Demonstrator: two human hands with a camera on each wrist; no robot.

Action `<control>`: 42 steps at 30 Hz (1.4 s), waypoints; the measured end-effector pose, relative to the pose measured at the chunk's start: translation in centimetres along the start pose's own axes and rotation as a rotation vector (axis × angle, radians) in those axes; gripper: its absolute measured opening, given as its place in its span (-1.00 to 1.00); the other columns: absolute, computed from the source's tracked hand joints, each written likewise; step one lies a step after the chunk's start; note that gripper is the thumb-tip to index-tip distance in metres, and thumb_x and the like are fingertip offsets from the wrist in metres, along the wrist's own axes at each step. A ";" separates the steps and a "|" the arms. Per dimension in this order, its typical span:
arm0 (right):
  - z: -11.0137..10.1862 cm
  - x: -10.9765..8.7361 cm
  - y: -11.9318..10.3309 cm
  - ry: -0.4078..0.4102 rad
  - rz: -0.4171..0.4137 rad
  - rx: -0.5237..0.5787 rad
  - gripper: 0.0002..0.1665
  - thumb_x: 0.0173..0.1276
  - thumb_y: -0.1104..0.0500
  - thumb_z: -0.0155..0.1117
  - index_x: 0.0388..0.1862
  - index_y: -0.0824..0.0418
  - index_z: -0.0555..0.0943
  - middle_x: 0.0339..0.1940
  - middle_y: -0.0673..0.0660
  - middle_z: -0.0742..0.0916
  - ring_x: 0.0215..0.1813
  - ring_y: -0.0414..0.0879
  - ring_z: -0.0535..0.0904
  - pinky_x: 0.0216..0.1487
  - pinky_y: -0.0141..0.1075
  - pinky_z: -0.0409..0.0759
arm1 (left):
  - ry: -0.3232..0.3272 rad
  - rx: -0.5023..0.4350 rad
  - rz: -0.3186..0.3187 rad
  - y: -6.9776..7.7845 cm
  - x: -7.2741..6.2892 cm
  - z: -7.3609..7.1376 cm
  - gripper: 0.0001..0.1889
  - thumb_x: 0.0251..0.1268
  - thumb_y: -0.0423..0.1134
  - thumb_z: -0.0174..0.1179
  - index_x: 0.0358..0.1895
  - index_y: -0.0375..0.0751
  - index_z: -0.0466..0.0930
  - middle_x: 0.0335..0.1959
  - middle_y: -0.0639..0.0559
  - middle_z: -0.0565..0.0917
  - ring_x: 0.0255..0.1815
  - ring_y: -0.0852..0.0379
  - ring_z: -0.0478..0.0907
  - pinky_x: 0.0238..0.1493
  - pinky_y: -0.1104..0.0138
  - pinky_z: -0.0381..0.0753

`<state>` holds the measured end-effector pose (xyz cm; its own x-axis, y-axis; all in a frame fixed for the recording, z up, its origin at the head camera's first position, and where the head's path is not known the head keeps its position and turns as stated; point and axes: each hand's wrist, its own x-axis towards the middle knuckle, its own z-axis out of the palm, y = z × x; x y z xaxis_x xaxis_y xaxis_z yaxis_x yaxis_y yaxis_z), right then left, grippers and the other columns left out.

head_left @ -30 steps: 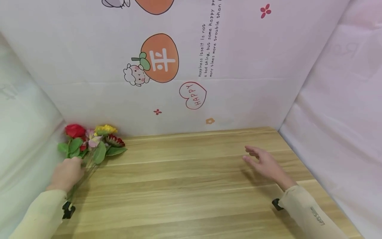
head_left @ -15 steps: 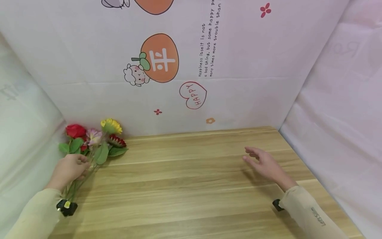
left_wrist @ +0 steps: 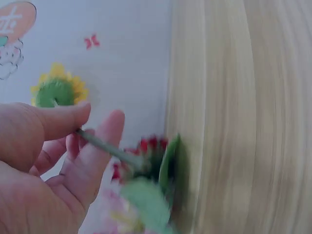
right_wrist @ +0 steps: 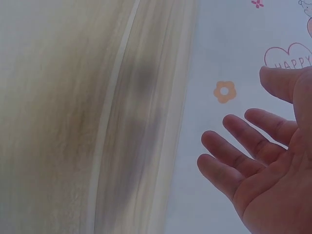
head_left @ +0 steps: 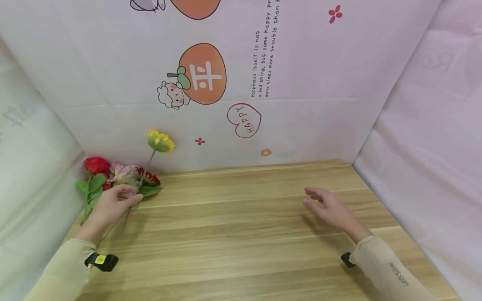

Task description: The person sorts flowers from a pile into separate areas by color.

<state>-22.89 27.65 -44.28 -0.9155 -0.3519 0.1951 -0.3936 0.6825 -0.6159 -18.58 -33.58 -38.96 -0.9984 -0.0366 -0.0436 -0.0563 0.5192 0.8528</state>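
My left hand (head_left: 114, 205) pinches the thin stem of a yellow flower (head_left: 161, 141) between thumb and fingers. The bloom stands above the other flowers, in front of the back wall. In the left wrist view the green stem (left_wrist: 109, 147) crosses the fingers, and the green underside of the yellow head (left_wrist: 56, 92) shows beyond the thumb. Just behind the hand lie a red rose (head_left: 96, 165), a pink-purple flower (head_left: 121, 171) and a dark red flower (head_left: 148, 176) with green leaves. My right hand (head_left: 328, 207) hovers over the right side of the table, fingers loosely spread, holding nothing.
A wood-grain table (head_left: 233, 234) spreads between both hands. Behind it rises a white printed backdrop (head_left: 301, 83), and white cloth walls close in the left side (head_left: 30, 167) and the right side (head_left: 425, 167).
My left hand has moved right and slightly up, drawing the yellow flower up and away from the other flowers, which stay at the left. My right hand has barely moved.
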 end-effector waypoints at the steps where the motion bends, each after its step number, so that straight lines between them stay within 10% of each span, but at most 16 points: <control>1: 0.0 0.0 -0.1 0.000 -0.002 -0.001 -0.33 0.57 -0.03 0.20 0.42 0.42 0.39 0.30 0.41 0.59 0.27 0.34 0.54 0.30 0.21 0.49 | -0.004 -0.062 -0.024 0.3 0.1 0.5 -0.42 0.45 -0.07 0.28 0.29 -0.46 0.37 -0.05 -0.24 0.54 -0.31 0.15 0.69 -0.22 0.22 0.79; 6: 0.5 -0.2 -0.8 -0.004 -0.027 0.001 -0.39 0.55 0.04 0.24 0.38 0.42 0.44 0.24 0.39 0.62 0.21 0.31 0.60 0.26 0.17 0.54 | -0.019 -0.314 -0.087 1.8 0.3 3.1 -0.52 0.39 -0.13 0.35 0.20 -0.31 0.42 -0.15 -0.03 0.63 -0.31 0.16 0.69 -0.11 0.19 0.78; 16: 2.2 -0.3 -3.1 -0.013 -0.089 0.100 -0.51 0.49 0.16 0.31 0.27 0.41 0.55 0.17 0.32 0.69 0.11 0.17 0.68 0.18 0.05 0.63 | -0.067 -0.495 -0.055 5.3 1.1 7.7 -0.60 0.29 -0.12 0.43 0.05 -0.19 0.52 -0.24 0.02 0.69 -0.27 0.15 0.70 -0.17 0.24 0.78; 28: 4.4 0.0 -7.7 -0.199 -0.045 0.318 -0.47 0.56 -0.03 0.21 0.33 0.27 0.55 0.16 0.17 0.72 0.12 0.01 0.66 0.14 -0.23 0.66 | -0.106 -0.669 -0.023 8.4 2.7 14.2 -0.73 0.32 -0.27 0.39 -0.04 -0.30 0.58 -0.25 -0.04 0.68 -0.34 0.15 0.66 -0.17 0.26 0.78; 35: 6.8 1.2 -10.2 -0.297 0.086 0.657 -0.40 0.53 -0.02 0.27 0.32 0.39 0.52 0.16 0.33 0.69 0.12 0.31 0.65 0.09 0.08 0.68 | -0.203 -0.718 0.002 10.5 3.6 18.4 -0.82 0.31 -0.36 0.38 -0.15 -0.32 0.58 -0.30 -0.05 0.66 -0.34 0.14 0.65 -0.16 0.24 0.78; 42: 9.2 2.3 -11.6 -0.334 0.103 0.766 -0.42 0.52 0.03 0.28 0.29 0.45 0.53 0.04 0.34 0.73 0.06 0.33 0.68 0.06 0.12 0.68 | -0.263 -0.706 0.021 11.6 3.6 20.8 -0.85 0.32 -0.38 0.38 -0.19 -0.36 0.61 -0.27 -0.18 0.69 -0.33 0.08 0.69 -0.15 0.23 0.78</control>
<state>-19.68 13.01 -43.65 -0.8236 -0.5647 -0.0524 -0.0335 0.1407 -0.9895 -22.98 -9.93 -40.07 -0.9732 0.2184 -0.0713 -0.1070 -0.1563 0.9819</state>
